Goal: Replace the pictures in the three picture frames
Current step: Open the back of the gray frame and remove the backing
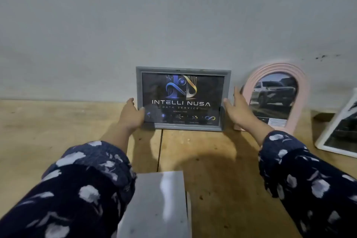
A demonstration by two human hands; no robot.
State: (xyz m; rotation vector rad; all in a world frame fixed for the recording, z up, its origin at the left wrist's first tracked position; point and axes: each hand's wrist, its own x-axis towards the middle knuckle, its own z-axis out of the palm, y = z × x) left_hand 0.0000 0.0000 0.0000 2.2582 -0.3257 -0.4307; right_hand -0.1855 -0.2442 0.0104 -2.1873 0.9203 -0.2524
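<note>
You're working in dim, flat indoor light — the wall (173, 15) reads a dull grey. Soft shadows fall toward you on the wooden table (212, 170), below the grey frame (183, 128). A pale streak of glare runs down the near grey block (166, 199). Your patterned sleeves (77, 189) smear with blur — edges bow from the wide lens.

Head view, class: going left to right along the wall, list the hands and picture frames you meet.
Left hand → grey frame → right hand → pink arched frame → white frame, cut off by the picture's edge.
</note>
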